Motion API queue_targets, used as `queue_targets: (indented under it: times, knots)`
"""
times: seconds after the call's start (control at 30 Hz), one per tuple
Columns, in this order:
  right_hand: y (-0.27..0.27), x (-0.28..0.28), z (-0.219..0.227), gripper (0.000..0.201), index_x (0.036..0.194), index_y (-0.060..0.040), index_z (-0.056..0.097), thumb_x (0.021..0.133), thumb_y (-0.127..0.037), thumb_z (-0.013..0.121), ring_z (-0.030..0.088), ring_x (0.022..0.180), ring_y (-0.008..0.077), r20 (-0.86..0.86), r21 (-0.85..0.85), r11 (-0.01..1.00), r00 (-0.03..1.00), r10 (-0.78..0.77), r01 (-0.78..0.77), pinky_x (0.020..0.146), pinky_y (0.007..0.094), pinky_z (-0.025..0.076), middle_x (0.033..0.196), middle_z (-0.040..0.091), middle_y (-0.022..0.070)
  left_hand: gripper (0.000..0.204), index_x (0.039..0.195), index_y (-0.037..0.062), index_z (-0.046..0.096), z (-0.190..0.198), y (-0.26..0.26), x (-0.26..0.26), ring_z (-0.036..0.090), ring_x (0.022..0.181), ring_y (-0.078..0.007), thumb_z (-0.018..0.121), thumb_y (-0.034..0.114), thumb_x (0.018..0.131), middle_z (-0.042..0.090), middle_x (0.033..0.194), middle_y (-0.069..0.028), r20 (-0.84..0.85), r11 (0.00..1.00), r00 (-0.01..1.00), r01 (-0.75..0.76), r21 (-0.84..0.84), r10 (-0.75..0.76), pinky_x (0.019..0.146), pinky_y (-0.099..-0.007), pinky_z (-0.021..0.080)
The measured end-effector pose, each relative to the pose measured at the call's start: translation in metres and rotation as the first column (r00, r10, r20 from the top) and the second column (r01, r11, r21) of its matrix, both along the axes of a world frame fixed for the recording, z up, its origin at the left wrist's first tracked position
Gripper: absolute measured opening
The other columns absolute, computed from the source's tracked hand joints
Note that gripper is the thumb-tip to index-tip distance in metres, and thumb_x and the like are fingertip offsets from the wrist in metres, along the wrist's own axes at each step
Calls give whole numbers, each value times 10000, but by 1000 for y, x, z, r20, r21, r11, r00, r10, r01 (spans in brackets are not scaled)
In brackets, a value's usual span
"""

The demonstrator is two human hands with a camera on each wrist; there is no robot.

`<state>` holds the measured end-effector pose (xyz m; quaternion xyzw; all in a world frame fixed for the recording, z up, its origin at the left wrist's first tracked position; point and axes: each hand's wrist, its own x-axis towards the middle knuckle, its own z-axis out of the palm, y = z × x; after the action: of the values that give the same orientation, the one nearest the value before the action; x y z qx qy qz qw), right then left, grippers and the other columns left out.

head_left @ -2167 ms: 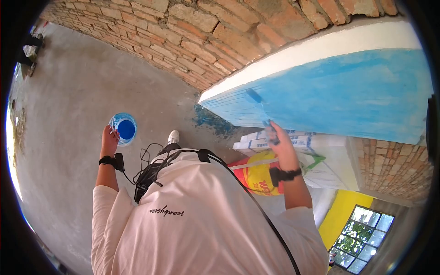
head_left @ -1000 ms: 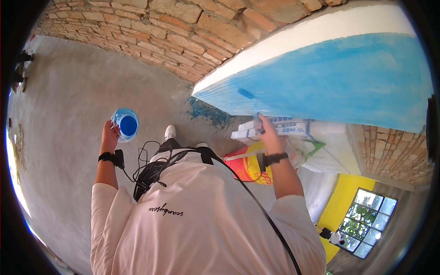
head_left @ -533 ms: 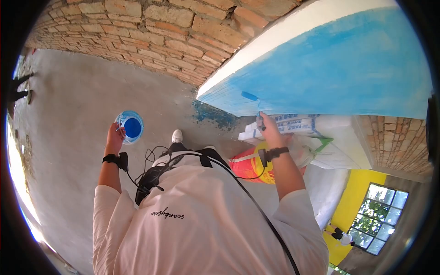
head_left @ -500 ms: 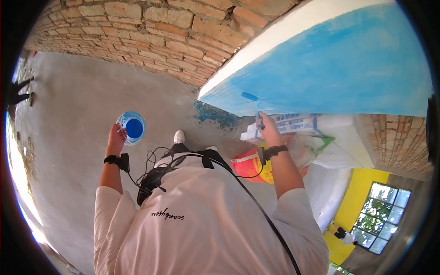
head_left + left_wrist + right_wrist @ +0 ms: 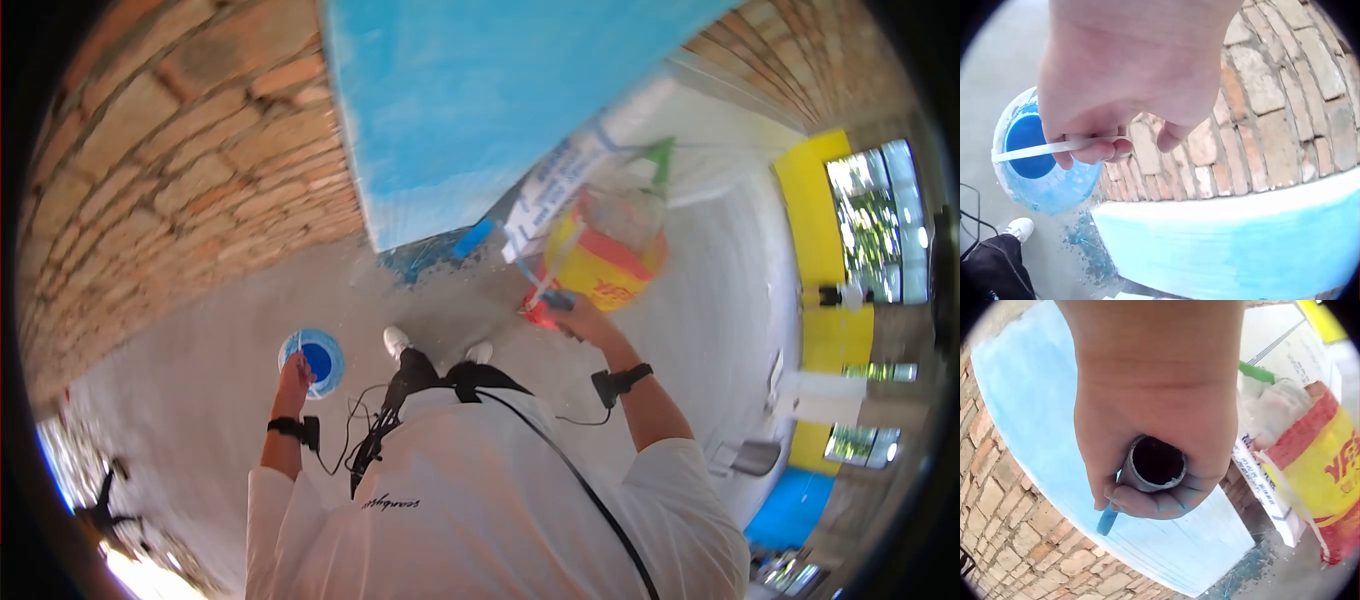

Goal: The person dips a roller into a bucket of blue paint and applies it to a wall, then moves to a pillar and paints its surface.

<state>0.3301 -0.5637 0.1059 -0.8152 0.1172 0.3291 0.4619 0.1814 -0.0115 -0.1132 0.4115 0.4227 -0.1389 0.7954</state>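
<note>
My left hand (image 5: 293,384) holds up a bucket (image 5: 332,386) of blue paint by its handle. In the left wrist view the fingers curl round the white handle (image 5: 1035,150), with the blue paint (image 5: 1029,145) below them. My right hand (image 5: 590,326) grips a paint roller, whose blue head (image 5: 473,238) shows above the floor near the blue wall's lower corner. Seen from the right wrist, my right hand (image 5: 1157,425) wraps round the hollow end of the roller's handle (image 5: 1147,481); part of the blue roller head (image 5: 1107,520) shows past the fingers.
A blue-painted wall section (image 5: 480,110) stands ahead, beside a brick wall (image 5: 220,150). White printed packages (image 5: 555,190) and a red and yellow bag (image 5: 610,262) lie right of it. Paint stains mark the floor (image 5: 200,420). Cables hang at my waist; people are far off at both sides.
The head view has turned rightward. The roller head has left the blue wall and is over the stained floor, lower and further left in view. The left hand still holds the bucket.
</note>
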Motion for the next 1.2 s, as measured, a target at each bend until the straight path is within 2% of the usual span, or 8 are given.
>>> queue_targets:
  times: [0.1, 0.23, 0.37, 0.57, 0.87, 0.97, 1.13, 1.2]
  knots:
    - [-36, -53, 11, 334, 1061, -112, 618, 809, -310, 712, 484, 486, 60, -7, -125, 992, 1000, 16, -17, 445, 214, 396, 620, 532, -33, 199, 788, 153, 508, 2, -28, 28, 422, 538, -93, 522, 299, 922, 418, 594, 33, 114, 969, 962, 245, 38, -248, 605, -305, 432]
    - [-90, -127, -3, 342, 1106, -121, 612, 822, -293, 697, 504, 532, 59, 52, -8, 982, 980, -190, 191, 462, 221, 410, 670, 562, -28, 174, 828, 137, 537, 4, -84, 72, 425, 522, -104, 513, 285, 916, 402, 568, 33, 161, 893, 878, 442, 90, -451, 609, -317, 443]
    - [-144, -205, -4, 353, 1156, -115, 603, 849, -274, 676, 527, 604, 55, 50, 65, 935, 935, -351, 348, 515, 234, 434, 719, 581, -19, 123, 857, 110, 541, 19, -183, 110, 456, 554, -107, 532, 228, 891, 448, 631, 5, 148, 774, 764, 595, 216, -628, 548, -268, 413]
    - [-230, -350, -30, 369, 1188, -85, 591, 873, -268, 651, 551, 661, 87, 131, 72, 834, 823, -552, 548, 595, 259, 466, 762, 597, -4, 122, 903, 87, 543, 72, -357, 135, 486, 584, -115, 511, 204, 912, 501, 665, -5, 189, 491, 454, 788, 372, -871, 553, -261, 411]
    - [-289, -545, -30, 293, 1089, -72, 605, 902, -296, 596, 566, 728, 155, 241, 49, 588, 561, -792, 808, 684, 325, 461, 800, 617, 45, 249, 1020, 25, 558, 129, -623, 91, 511, 582, -119, 501, 252, 935, 529, 646, -21, 337, 223, 119, 931, 290, -934, 551, -242, 421]
    - [-297, -571, -25, 290, 1059, -51, 605, 908, -297, 579, 574, 732, 184, 252, 53, 507, 480, -840, 860, 717, 345, 461, 795, 625, 64, 269, 1042, 16, 545, 121, -711, 90, 529, 586, -128, 501, 260, 939, 534, 643, -26, 380, -36, -127, 970, 239, -916, 558, -244, 447]
    - [-320, -600, -33, 257, 997, -52, 590, 915, -294, 563, 583, 744, 215, 279, 79, 372, 338, -899, 925, 722, 362, 461, 791, 623, 90, 286, 1083, 19, 536, 146, -864, 35, 528, 630, -131, 474, 268, 954, 556, 746, -40, 432, -264, -392, 907, 327, -812, 613, -239, 450]
    - [-336, -604, -23, 268, 1013, -55, 577, 925, -305, 540, 595, 775, 251, 242, 2, 382, 370, -897, 924, 724, 383, 459, 808, 630, 112, 290, 1085, 21, 538, 151, -918, 9, 525, 646, -128, 476, 272, 954, 553, 744, -36, 429, -343, -440, 895, 287, -789, 629, -240, 444]
